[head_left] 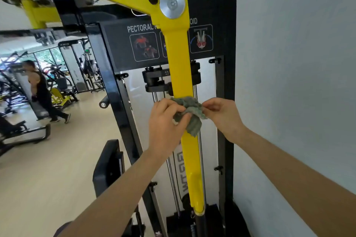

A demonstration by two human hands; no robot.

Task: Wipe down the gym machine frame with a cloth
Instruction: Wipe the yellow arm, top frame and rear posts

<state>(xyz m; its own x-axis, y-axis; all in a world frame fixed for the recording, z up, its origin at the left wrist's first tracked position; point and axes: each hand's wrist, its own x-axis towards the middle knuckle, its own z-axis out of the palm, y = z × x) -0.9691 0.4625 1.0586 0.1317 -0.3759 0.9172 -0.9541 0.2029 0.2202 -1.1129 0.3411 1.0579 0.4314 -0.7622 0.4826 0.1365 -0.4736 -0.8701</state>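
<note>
Grey-green cloth [189, 113], bunched, lies against the front face of the yellow swing arm [180, 67], at 6 o'clock from the silver pivot disc [172, 4].

Left hand [166, 123], at the cloth's 9 o'clock: fingers curled round the bunch, holding it to the arm. Right hand [224, 115], at the cloth's 3 o'clock: thumb and fingertips pinching the upper edge. A loose tail hangs toward 6 o'clock over the paint.

Handling assessment:
- The cloth is judged light, limp and compliant. It will wrap round the arm's edges but has no stiffness, so pressure must come from a palm behind it.
- Recommended hold: bulk gathered in one palm, tail tucked in. The chrome guide rods [195, 90] just behind the arm could otherwise catch it.
- The arm appears to be rigid painted steel, glossy and probably slick. It hangs from the pivot and may swing under sideways load, so steadying it with the free hand is advised.

The black upright [225, 102], at the arm's 3 o'clock, is also part of the frame.
</note>
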